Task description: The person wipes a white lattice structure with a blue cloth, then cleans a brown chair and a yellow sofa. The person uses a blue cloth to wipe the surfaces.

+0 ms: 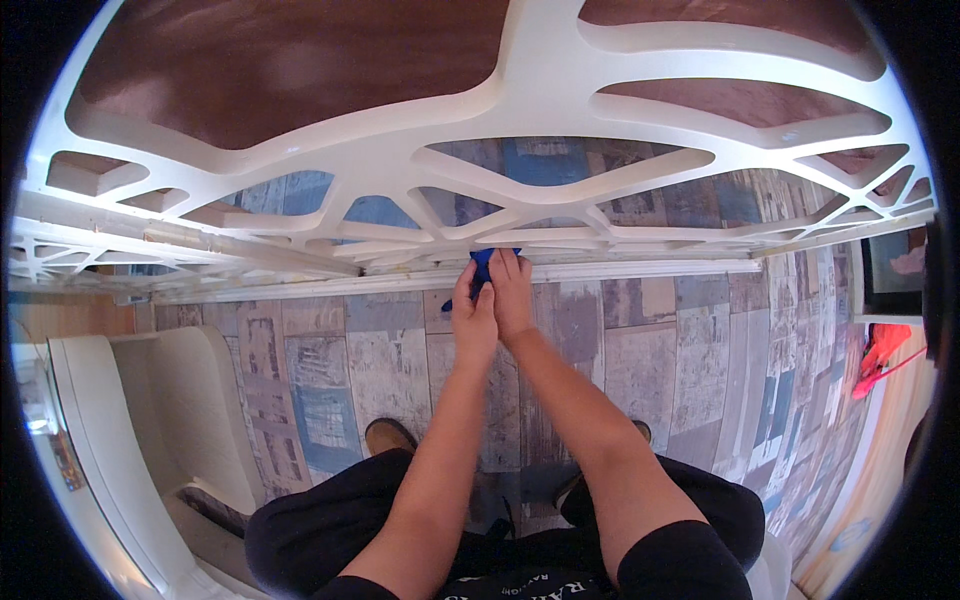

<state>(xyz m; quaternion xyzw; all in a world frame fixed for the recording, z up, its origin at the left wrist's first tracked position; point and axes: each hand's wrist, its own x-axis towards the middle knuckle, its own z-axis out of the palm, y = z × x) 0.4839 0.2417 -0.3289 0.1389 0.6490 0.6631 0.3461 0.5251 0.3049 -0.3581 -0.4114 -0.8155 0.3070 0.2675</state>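
A blue cloth (482, 259) is bunched between my two hands, and one dark blue end hangs out on the left. My left hand (474, 304) grips it from the left side. Pressed close against it, my right hand (512, 292) lies over the cloth with its fingers pointing forward. Both hands are at the low white sill (600, 271) under a white openwork lattice panel (540, 105). Part of the cloth is hidden by my fingers.
Patchwork wood-look flooring (660, 360) spreads around my shoes. A pale molded chair or stool (187, 405) stands at left. To the right are a dark-framed panel (892, 274) and a red item (885, 352). Brown sheeting (300, 60) shows behind the lattice.
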